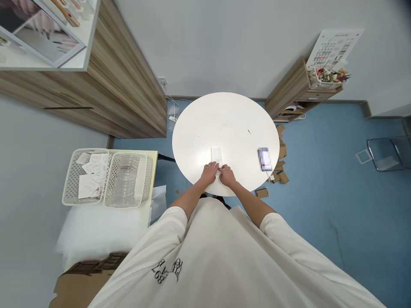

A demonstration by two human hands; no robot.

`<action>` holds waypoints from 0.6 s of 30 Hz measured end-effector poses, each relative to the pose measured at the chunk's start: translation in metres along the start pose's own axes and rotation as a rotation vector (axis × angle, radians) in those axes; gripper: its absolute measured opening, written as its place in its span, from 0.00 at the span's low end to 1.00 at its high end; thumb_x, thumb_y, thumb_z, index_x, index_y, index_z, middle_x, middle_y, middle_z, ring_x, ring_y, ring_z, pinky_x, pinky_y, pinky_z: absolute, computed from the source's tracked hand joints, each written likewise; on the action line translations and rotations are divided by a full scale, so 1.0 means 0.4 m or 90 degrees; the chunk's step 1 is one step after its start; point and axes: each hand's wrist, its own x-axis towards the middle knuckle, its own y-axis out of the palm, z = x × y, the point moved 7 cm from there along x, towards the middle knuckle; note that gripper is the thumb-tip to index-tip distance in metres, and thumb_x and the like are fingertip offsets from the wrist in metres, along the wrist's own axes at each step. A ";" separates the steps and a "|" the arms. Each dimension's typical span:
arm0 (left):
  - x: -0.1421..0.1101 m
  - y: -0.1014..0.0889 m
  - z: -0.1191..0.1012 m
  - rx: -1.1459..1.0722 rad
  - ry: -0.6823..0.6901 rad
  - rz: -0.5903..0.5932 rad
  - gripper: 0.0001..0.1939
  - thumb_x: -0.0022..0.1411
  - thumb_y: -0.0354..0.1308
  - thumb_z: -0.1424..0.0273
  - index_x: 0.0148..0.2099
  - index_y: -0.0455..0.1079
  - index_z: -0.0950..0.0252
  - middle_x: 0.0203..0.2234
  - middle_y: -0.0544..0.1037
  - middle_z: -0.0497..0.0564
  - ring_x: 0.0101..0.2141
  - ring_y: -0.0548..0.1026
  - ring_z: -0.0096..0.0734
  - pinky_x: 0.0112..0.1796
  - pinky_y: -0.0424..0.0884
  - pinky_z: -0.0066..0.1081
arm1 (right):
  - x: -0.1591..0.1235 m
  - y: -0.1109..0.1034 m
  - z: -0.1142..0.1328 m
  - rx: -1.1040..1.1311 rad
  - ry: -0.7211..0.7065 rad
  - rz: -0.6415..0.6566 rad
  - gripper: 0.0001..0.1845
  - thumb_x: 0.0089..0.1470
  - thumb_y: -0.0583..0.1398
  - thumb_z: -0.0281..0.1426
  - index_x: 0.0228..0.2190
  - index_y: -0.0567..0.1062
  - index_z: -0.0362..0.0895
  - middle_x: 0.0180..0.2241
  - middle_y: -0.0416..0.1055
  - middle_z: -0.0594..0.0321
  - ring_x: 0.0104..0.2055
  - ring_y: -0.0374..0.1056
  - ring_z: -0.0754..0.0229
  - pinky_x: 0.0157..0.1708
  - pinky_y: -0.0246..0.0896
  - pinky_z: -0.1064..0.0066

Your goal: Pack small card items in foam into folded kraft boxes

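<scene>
My left hand (209, 172) and my right hand (226, 174) meet at the near edge of a round white table (224, 124). Both have fingers curled and pinch a small white flat piece (219, 173) between them. Just beyond the hands a clear, flat packet or sleeve (216, 154) lies on the tabletop. What exactly the fingers hold is too small to name surely.
A phone-like object (265, 158) lies on the table's right side. Two white baskets stand at my left, one with paper cards (86, 175), one with clear packets (127, 179). Small brown cardboard boxes (280, 164) litter the blue floor. Wooden cabinets stand at left (122, 81) and back right (293, 92).
</scene>
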 end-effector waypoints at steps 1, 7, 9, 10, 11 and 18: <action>0.003 0.003 -0.001 0.016 0.001 -0.009 0.37 0.61 0.53 0.79 0.71 0.51 0.62 0.66 0.61 0.61 0.65 0.57 0.49 0.61 0.54 0.46 | -0.002 0.001 0.002 -0.008 -0.004 -0.001 0.29 0.60 0.53 0.24 0.62 0.69 0.48 0.58 0.62 0.50 0.56 0.61 0.47 0.51 0.62 0.60; 0.021 0.003 -0.001 0.046 0.006 -0.036 0.33 0.61 0.50 0.81 0.68 0.56 0.66 0.59 0.68 0.64 0.61 0.63 0.50 0.59 0.54 0.46 | -0.008 0.016 0.015 -0.042 -0.061 -0.002 0.33 0.56 0.57 0.23 0.63 0.66 0.45 0.69 0.51 0.52 0.64 0.52 0.43 0.58 0.55 0.54; 0.024 -0.002 0.002 0.033 0.014 -0.027 0.33 0.59 0.54 0.80 0.66 0.58 0.67 0.57 0.70 0.64 0.59 0.64 0.50 0.59 0.53 0.46 | -0.009 0.016 0.015 -0.048 -0.090 -0.004 0.34 0.55 0.57 0.22 0.63 0.65 0.45 0.70 0.51 0.55 0.66 0.50 0.44 0.61 0.52 0.53; 0.023 -0.005 0.004 0.025 0.021 -0.018 0.32 0.57 0.56 0.79 0.65 0.59 0.67 0.56 0.70 0.63 0.59 0.65 0.50 0.59 0.52 0.46 | -0.010 0.015 0.014 -0.054 -0.104 -0.006 0.34 0.55 0.58 0.22 0.63 0.65 0.45 0.70 0.52 0.55 0.67 0.49 0.44 0.62 0.50 0.53; 0.021 -0.006 0.006 0.015 0.028 -0.009 0.32 0.56 0.57 0.78 0.64 0.60 0.66 0.55 0.71 0.63 0.59 0.65 0.51 0.60 0.51 0.47 | -0.012 0.014 0.013 -0.062 -0.118 -0.009 0.34 0.54 0.58 0.22 0.62 0.65 0.45 0.69 0.54 0.55 0.67 0.49 0.43 0.62 0.48 0.53; -0.049 0.015 0.004 -0.097 0.032 0.035 0.29 0.57 0.60 0.66 0.61 0.61 0.62 0.56 0.71 0.60 0.62 0.62 0.50 0.63 0.48 0.49 | -0.037 0.011 0.028 -0.121 -0.202 -0.022 0.23 0.59 0.55 0.22 0.56 0.70 0.42 0.55 0.69 0.48 0.57 0.59 0.44 0.59 0.49 0.55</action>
